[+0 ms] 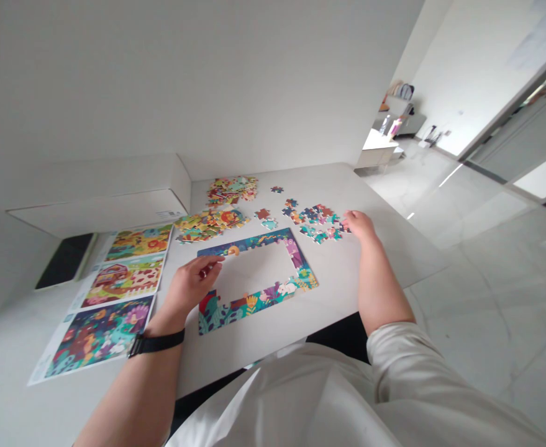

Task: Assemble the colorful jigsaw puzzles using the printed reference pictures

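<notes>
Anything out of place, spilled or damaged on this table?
Nothing looks spilled or damaged. One dark puzzle piece lies apart from the yellowish heap, but that seems ordinary beside a puzzle border with its middle unfilled.

Nothing is legible; the label (168, 213) on the white box (100, 211) is too small.

A black wristband (164, 342) sits behind the left hand (191, 284). A creased off-white sleeve (400, 357) ends well behind the right hand (359, 223).

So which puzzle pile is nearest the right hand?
The blue-and-teal pile, beside the right hand; the yellow pile and multicoloured pile lie farther left.
</notes>
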